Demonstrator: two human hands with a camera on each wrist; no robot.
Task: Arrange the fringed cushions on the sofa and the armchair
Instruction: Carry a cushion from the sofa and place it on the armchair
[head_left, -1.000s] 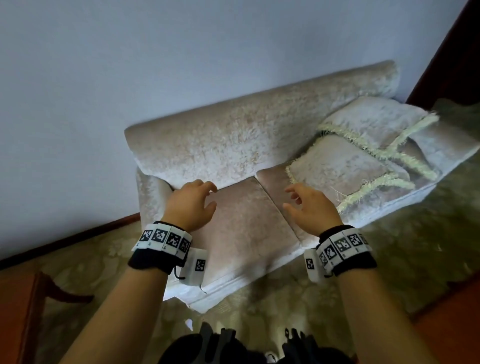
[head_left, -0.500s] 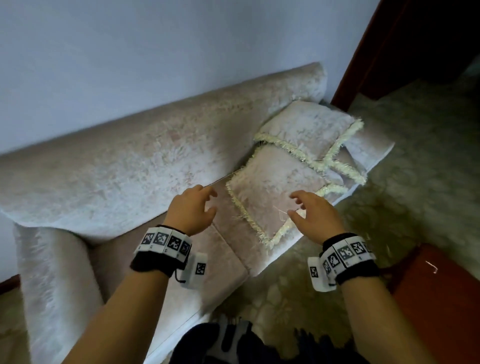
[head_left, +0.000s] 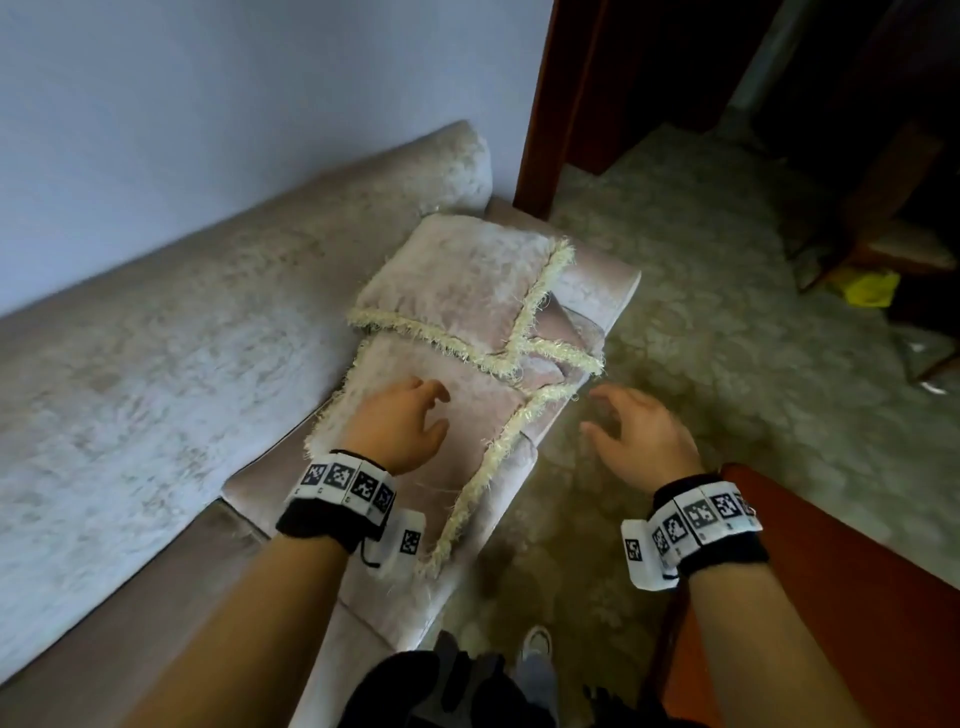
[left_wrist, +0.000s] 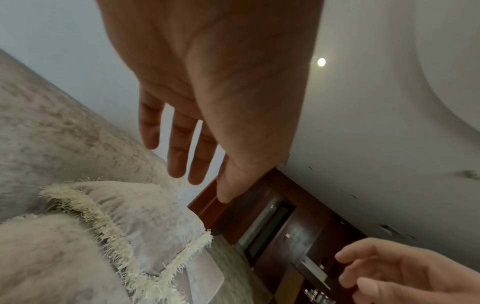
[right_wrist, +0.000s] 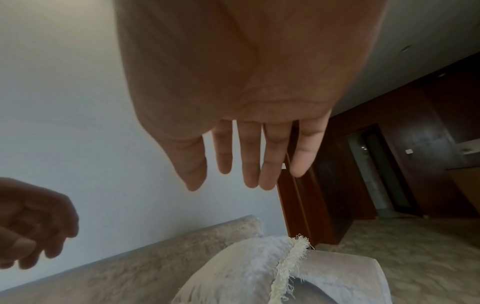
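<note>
While two fringed cushions are lying overlapped at the far end of the sofa (head_left: 156, 332) in the head view, the left hand (head_left: 400, 428) is hovering over the near cushion (head_left: 467, 415), fingers loose, and the right hand (head_left: 641, 434) is hanging over the carpet (head_left: 727, 322) beside it, empty. Seen from the left wrist, the fingers (left_wrist: 179, 144) are spreading apart above the far cushion (left_wrist: 145, 216). Seen from the right wrist, straight fingers (right_wrist: 249, 156) are holding nothing.

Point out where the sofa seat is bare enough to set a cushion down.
Bare: the seat near the left hand's wrist, between the backrest and the front edge. Crowded: the far end by the wooden door frame, where the near cushion and far cushion overlap.
</note>
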